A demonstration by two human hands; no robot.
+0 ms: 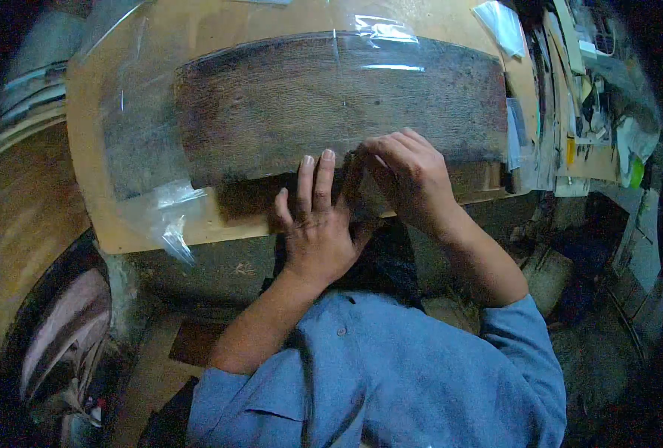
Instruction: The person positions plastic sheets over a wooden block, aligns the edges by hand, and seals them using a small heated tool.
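A long dark sheet with a worn, grainy surface (286, 104) lies on a tan board (144, 237). My left hand (316, 235) is open, its fingers spread and fingertips resting at the sheet's near edge. Just right of those fingertips, my right hand (413, 179) is closed in a pinch at the same edge. Whatever sits between its fingers is hidden by the hand and shadow. Clear plastic film (178, 196) shows over the board's left part, with a crumpled piece hanging past the front edge.
Glossy film (383, 31) reflects light at the sheet's far side. A clear plastic piece (499, 28) lies at the board's upper right. Papers, strips and a green roll-like item (636, 172) crowd the right side. A dark round container (66, 328) with pale material stands lower left.
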